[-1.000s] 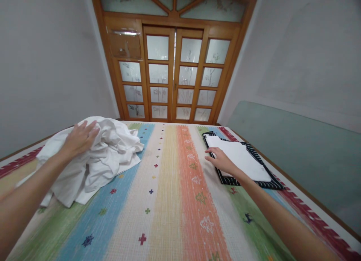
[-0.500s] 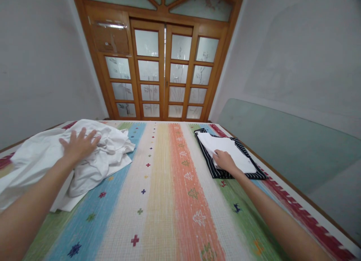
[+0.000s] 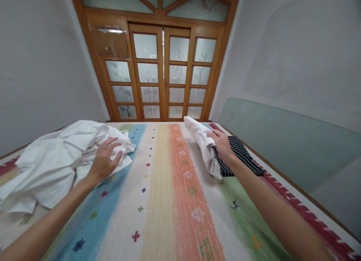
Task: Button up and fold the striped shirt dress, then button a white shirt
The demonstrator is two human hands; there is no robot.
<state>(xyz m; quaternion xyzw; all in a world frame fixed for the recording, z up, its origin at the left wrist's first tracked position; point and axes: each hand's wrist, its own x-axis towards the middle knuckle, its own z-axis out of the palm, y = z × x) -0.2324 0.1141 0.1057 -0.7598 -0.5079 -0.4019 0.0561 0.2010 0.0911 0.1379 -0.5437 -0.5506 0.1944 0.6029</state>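
Note:
My right hand (image 3: pixel 221 142) grips a folded white garment (image 3: pixel 200 139) by its side and holds it tilted up on edge. Beneath and behind that hand lies a folded black garment with white stripes (image 3: pixel 244 156), partly hidden by the hand and the white cloth. On the left, my left hand (image 3: pixel 105 159) is at the right side of a loose, crumpled heap of white clothing (image 3: pixel 64 148). Its fingers are spread and slightly bent, with nothing gripped in them. Whether the fingertips touch the heap is hard to make out.
A bed with a striped, patterned cover (image 3: pixel 160 201) spreads under everything. Along its right side stands a pale green panel (image 3: pixel 282 141) against the wall. Beyond the far edge are wooden doors with glass panes (image 3: pixel 163 73).
My right hand has lifted the folded white garment off the striped one and swung it left, onto its edge. My left hand has slid right across the white heap.

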